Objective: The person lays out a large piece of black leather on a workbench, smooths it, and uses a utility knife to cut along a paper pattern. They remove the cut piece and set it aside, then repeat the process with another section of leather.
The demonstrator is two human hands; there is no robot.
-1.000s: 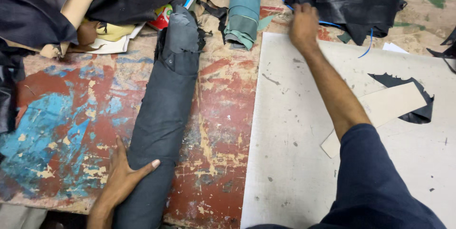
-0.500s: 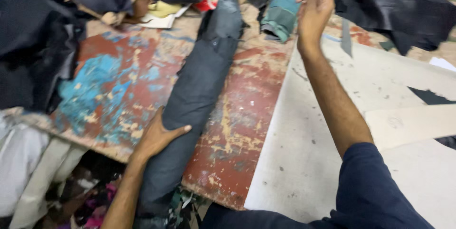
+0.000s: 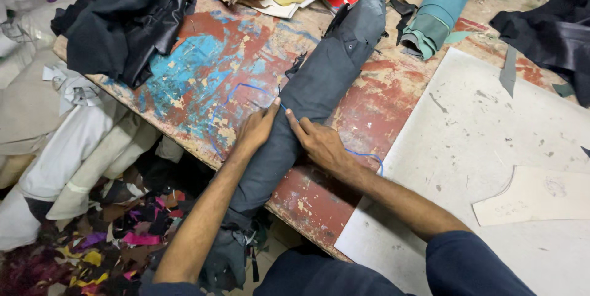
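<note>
A long roll of dark grey material [image 3: 319,81] lies diagonally across a worn table [image 3: 215,69] with red and blue paint, its near end hanging over the table's edge. My left hand [image 3: 257,129] presses on the roll's left side, and my right hand [image 3: 316,142] rests on its right side, fingers pointing toward the left hand. A thin blue string [image 3: 246,90] runs from the table's painted top, between the two hands, and comes out behind my right wrist. Both hands pinch the string against the roll.
A teal roll [image 3: 442,7] lies at the back. A white board [image 3: 491,148] with a pale cut-out piece [image 3: 534,201] covers the right side. Dark leather heaps [image 3: 123,19] sit at back left and right. Colourful scraps [image 3: 104,247] and white rolls [image 3: 74,155] lie on the floor.
My right hand came down from the far edge with the blue string to the roll beside my left hand. My view shifted left, showing the floor.
</note>
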